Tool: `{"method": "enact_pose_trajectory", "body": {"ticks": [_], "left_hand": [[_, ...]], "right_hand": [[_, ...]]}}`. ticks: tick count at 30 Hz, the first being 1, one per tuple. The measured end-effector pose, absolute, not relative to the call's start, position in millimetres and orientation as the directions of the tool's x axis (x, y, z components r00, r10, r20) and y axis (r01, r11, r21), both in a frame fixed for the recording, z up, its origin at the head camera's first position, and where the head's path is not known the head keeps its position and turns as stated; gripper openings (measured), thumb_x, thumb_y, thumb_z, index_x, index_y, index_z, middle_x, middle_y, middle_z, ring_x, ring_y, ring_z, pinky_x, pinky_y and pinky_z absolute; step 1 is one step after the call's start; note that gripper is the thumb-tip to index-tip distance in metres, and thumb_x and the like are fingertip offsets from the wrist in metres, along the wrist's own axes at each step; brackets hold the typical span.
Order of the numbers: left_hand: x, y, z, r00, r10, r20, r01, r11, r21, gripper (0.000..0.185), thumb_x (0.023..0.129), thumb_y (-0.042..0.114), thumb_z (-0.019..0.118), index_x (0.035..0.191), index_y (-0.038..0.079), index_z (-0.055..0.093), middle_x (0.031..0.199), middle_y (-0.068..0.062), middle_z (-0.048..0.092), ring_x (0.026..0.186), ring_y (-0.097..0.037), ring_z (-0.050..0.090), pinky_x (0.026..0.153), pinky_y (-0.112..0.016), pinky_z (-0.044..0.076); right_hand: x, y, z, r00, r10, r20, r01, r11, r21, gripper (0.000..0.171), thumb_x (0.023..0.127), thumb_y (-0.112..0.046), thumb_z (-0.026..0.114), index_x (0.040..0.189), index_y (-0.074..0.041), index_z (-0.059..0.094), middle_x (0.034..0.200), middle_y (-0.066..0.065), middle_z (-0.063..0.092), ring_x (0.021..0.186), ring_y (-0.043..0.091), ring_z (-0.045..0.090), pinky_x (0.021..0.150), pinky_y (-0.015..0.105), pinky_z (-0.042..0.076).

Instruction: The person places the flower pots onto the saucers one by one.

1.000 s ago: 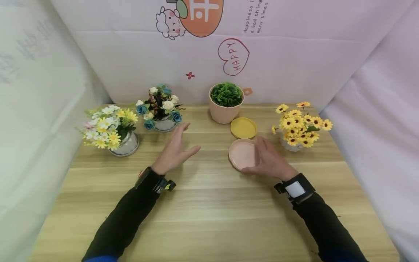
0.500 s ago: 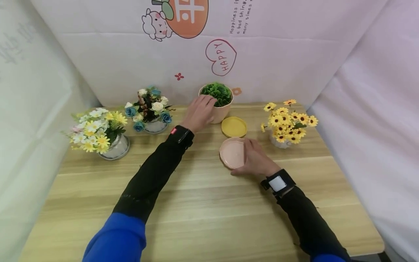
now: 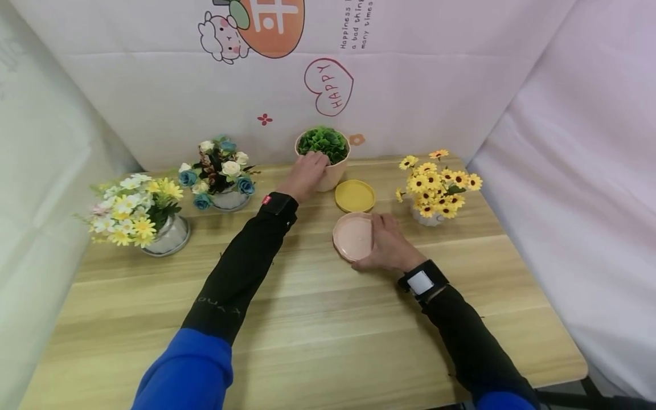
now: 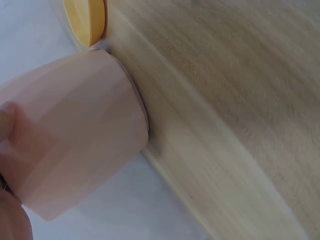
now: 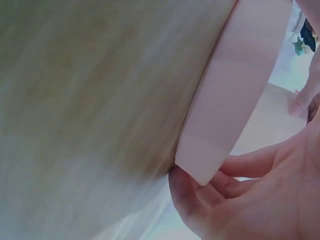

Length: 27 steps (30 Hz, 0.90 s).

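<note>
A pink flowerpot [image 3: 336,174] with a bushy green plant [image 3: 328,141] stands at the back of the table. My left hand [image 3: 306,174] grips its rim from the near left; some fingers are hidden among the leaves. In the left wrist view the pot [image 4: 82,117] fills the left side, its base down at the wood. Nearer me lies a shallow pink saucer [image 3: 351,237], held at its right edge between the thumb and fingers of my right hand [image 3: 388,244]. The right wrist view shows fingers against the saucer's wall [image 5: 230,85].
A yellow saucer [image 3: 355,196] lies between pot and pink saucer. Yellow flowers [image 3: 435,188] in a small pot stand right. On the left are a blue-and-white rose pot [image 3: 229,199] and a white-and-yellow daisy pot [image 3: 169,236]. A printed cloth [image 3: 410,102] hangs behind the table.
My left hand has swung from beside the rose pot to the pink flowerpot and taken hold of its rim. The right hand stays at the pink saucer. The head view has shifted.
</note>
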State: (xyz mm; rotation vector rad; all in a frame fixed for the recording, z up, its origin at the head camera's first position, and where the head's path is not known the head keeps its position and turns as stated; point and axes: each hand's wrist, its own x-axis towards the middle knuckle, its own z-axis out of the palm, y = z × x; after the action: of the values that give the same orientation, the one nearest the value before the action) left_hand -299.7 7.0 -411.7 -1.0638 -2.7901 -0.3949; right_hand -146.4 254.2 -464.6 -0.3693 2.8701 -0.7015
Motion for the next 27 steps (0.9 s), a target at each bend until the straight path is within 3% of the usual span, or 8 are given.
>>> {"method": "enact_pose_trajectory", "body": {"ticks": [9,16,27], "left_hand": [[-299.3,2.3,-412.0,-0.763,0.598,0.245,0.644,0.729,0.229,0.015,0.107,0.003,0.059,0.121,0.003,0.061,0.121,-0.014,0.065,0.117,-0.033,0.057,0.102,-0.046,0.046],[-290.0,4.0,-411.8,-0.767,0.595,0.240,0.638,0.744,0.196,0.015,0.108,-0.003,0.051,0.118,0.002,0.061,0.116,-0.014,0.065,0.112,-0.033,0.058,0.096,-0.045,0.046],[-274.0,-8.9,-415.5,-0.761,0.588,0.275,0.642,0.745,0.184,0.015,0.111,0.004,0.050,0.120,0.002,0.062,0.117,-0.014,0.065,0.111,-0.033,0.058,0.095,-0.044,0.045]], "right_hand": [[-150.2,246.6,-461.7,-0.951,-0.281,-0.127,-0.195,0.867,-0.459,0.127,0.063,-0.058,0.096,0.153,0.005,0.032,0.145,0.029,0.040,0.134,0.042,0.041,0.115,0.057,0.045],[-147.5,248.9,-458.5,-0.948,-0.279,-0.154,-0.181,0.869,-0.460,0.130,0.063,-0.057,0.097,0.154,0.009,0.031,0.146,0.031,0.039,0.133,0.044,0.040,0.115,0.058,0.045],[-144.6,237.7,-458.6,-0.935,-0.313,-0.166,-0.207,0.864,-0.459,0.131,0.061,-0.054,0.099,0.154,0.008,0.032,0.147,0.030,0.038,0.136,0.044,0.041,0.116,0.057,0.047]]}}
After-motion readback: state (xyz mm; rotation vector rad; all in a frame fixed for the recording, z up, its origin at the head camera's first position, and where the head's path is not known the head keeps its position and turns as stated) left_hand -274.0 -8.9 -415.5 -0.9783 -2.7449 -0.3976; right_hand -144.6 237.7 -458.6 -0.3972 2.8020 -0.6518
